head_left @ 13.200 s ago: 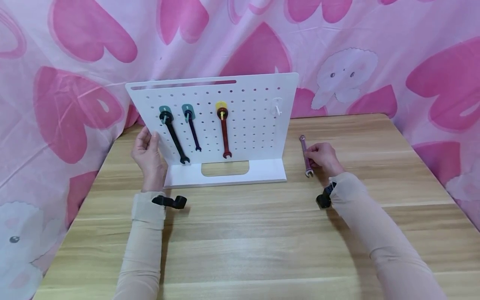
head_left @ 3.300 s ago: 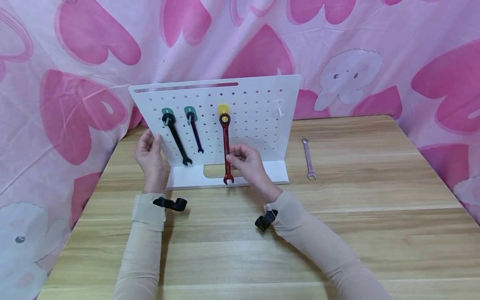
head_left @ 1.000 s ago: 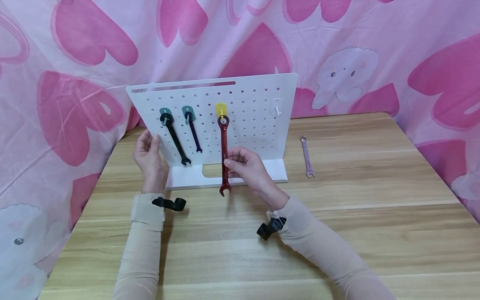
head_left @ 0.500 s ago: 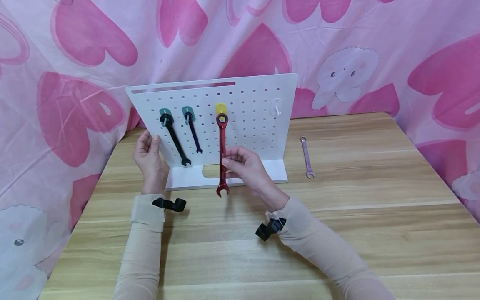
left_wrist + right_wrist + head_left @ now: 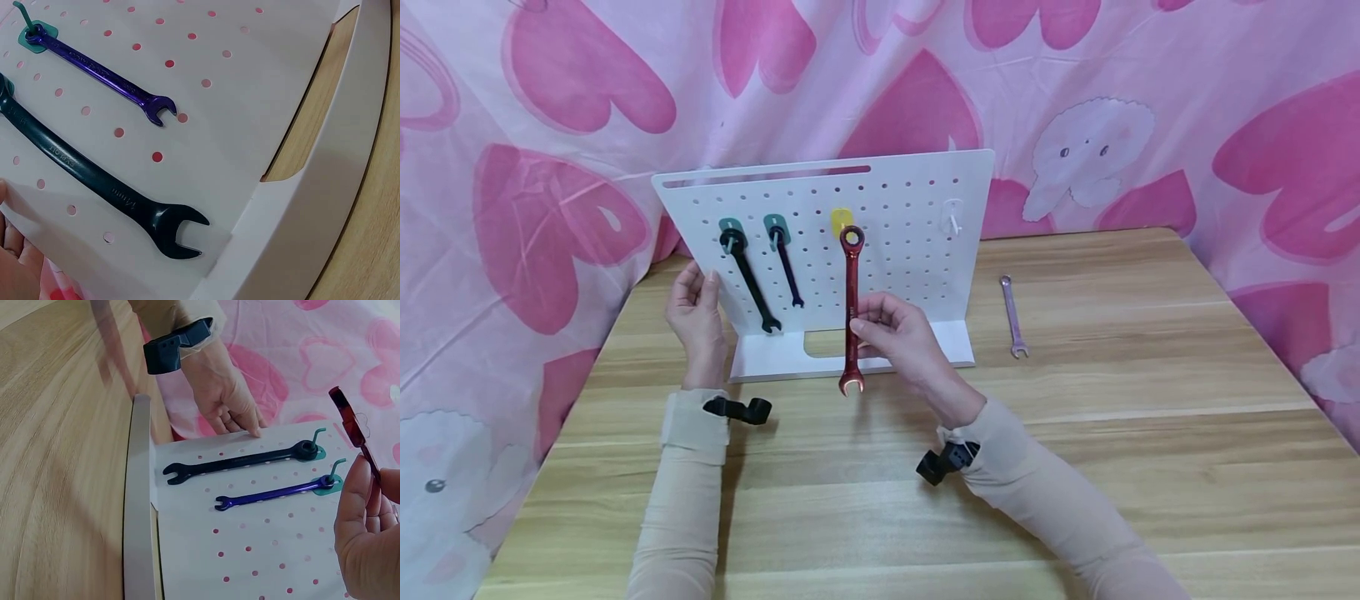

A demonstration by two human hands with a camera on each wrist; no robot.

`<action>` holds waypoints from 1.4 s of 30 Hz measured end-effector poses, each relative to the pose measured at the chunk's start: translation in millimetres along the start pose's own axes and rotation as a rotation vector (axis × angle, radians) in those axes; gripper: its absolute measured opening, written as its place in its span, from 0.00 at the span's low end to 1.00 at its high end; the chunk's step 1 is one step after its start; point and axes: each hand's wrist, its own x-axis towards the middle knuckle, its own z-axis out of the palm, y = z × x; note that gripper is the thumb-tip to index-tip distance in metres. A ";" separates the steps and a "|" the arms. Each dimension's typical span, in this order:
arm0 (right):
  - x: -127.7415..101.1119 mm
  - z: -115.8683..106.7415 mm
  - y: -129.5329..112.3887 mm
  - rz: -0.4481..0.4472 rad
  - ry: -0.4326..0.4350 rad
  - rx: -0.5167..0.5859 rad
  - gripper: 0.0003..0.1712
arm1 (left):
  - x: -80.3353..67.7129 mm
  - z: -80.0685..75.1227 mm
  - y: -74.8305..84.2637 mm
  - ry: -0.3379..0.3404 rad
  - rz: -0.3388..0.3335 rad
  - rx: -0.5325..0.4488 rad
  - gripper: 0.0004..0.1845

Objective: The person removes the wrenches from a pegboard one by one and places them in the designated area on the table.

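My right hand [image 5: 898, 337] pinches a red combination wrench [image 5: 852, 312] by its shank, thumb in front. The wrench is upright, ring end up, in front of the white pegboard [image 5: 910, 250]; its ring overlaps the lower right of the yellow hook [image 5: 841, 220]. My left hand [image 5: 696, 312] holds the pegboard's left edge, thumb on the front, other fingers mostly hidden. Near it, a dark green wrench [image 5: 94, 172] and a smaller purple wrench [image 5: 100, 72] hang on green hooks. In the right wrist view, the red wrench [image 5: 351, 419] rises above the fingers.
A small pinkish-purple wrench [image 5: 1013, 317] lies on the wooden table [image 5: 1112, 467] right of the pegboard. A white hook [image 5: 953, 221] at the board's upper right holds nothing. A pink heart-patterned cloth [image 5: 895, 92] hangs behind.
My right hand has gone from the small wrench on the table to the red wrench and drawn it down and forward; its ring just shifted rightward from the yellow hook. Left hand stays.
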 end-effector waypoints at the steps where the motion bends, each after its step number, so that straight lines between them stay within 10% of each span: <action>1: -0.7 -0.8 0.1 -0.006 -0.001 0.000 0.11 | -0.1 0.1 0.0 0.000 -0.001 -0.003 0.14; 42: -29.9 -76.2 -23.6 -0.255 0.084 -0.024 0.10 | -2.9 0.4 2.3 -0.003 0.007 0.008 0.14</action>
